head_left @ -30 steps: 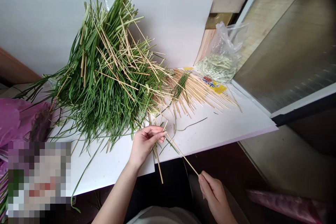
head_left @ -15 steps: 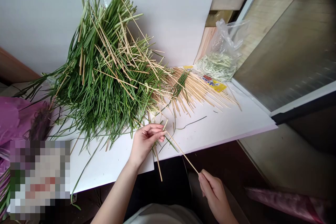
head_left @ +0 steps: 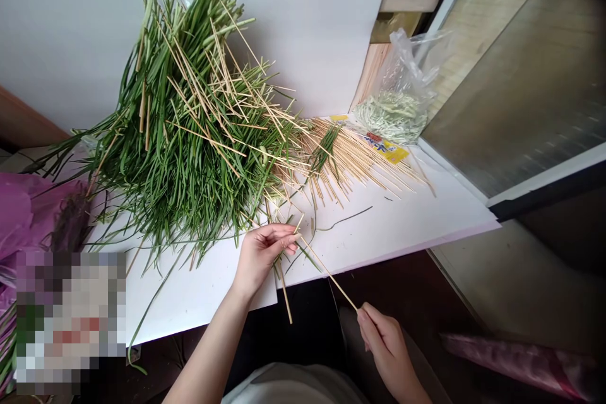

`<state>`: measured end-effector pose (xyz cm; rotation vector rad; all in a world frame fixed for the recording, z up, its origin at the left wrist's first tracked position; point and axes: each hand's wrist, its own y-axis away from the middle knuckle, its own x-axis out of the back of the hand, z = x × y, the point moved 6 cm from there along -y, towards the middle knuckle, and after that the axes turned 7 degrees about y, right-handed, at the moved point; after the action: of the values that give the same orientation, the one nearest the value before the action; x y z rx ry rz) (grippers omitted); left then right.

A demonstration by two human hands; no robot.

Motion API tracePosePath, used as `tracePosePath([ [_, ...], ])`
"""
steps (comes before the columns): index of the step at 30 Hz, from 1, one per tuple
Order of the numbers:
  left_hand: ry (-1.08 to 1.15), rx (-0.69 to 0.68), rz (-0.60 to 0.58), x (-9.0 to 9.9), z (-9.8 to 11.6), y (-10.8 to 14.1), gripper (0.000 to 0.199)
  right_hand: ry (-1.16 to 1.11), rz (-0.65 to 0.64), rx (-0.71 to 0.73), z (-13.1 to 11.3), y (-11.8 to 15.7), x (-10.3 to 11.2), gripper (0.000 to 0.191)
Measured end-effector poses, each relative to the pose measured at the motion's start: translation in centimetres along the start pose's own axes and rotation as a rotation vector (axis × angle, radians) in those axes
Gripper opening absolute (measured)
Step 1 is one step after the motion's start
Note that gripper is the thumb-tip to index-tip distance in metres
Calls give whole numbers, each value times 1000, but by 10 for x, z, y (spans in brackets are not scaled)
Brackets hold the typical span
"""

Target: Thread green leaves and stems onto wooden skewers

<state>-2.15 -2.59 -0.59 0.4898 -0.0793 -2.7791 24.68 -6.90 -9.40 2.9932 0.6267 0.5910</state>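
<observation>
My right hand (head_left: 386, 341) is closed around the lower end of a thin bamboo skewer (head_left: 334, 279), which slants up to the left. At the skewer's upper end, my left hand (head_left: 262, 255) pinches a garlic chive stalk (head_left: 310, 259) between thumb and fingertips. The stalk's pale end pokes above the fingers and its green part hangs below. Whether the skewer's tip pierces the stalk or only touches it, I cannot tell. Just beyond my left hand lies a big heap of garlic chives (head_left: 180, 170), with loose skewers strewn over it.
A fan of bamboo skewers (head_left: 364, 161) lies on the white tabletop (head_left: 426, 214), with a small chive bundle (head_left: 326, 150) on it. Farther right stands a clear plastic bag (head_left: 395, 110) of pale green pieces. Purple plastic (head_left: 33, 214) is at left; a framed panel (head_left: 516, 82) borders the right.
Both hands keep almost the same pose, with the skewer and chive stalk still between them. The camera view has shifted very slightly.
</observation>
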Motion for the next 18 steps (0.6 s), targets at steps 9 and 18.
tracePosePath([
  [9,2,15,-8,0,-1,-1,28,9,-35,-9,6,1,1,45],
  [18,-26,14,-6,1,-2,-1,27,37,-5,8,-1,0,3,47],
])
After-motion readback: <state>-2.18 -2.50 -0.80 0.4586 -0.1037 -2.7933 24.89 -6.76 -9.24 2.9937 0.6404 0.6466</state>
